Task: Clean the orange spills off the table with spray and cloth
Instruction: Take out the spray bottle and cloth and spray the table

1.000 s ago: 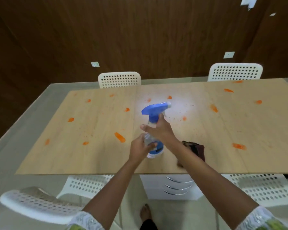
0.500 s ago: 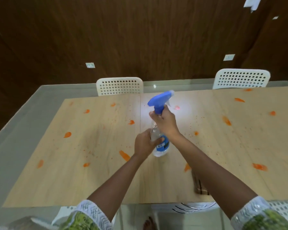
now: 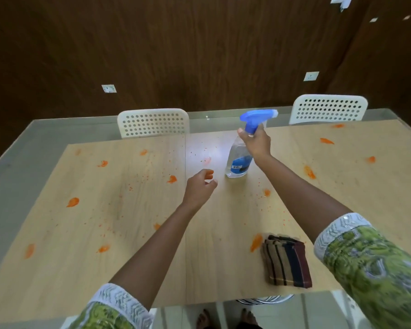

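Right grip point(image 3: 256, 142) grasps the neck of the spray bottle point(image 3: 239, 157), held tilted above the tabletop point(image 3: 133, 233) near its far middle. Left grip point(image 3: 199, 186) hovers released, fingers loosely curled, holding nothing, just beside the bottle. Folded striped cloth point(image 3: 286, 262) lies near the front edge, with orange spills point(image 3: 73, 202) scattered across the wood.

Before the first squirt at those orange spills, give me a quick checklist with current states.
1. Right hand grips the clear spray bottle with blue trigger head at its neck: ok.
2. Nozzle aimed at a spill: cannot tell.
3. Left hand off the bottle, holding nothing: ok.
4. Folded striped brown cloth on the wooden table, near edge: ok.
5. Orange spills wiped: not ok.
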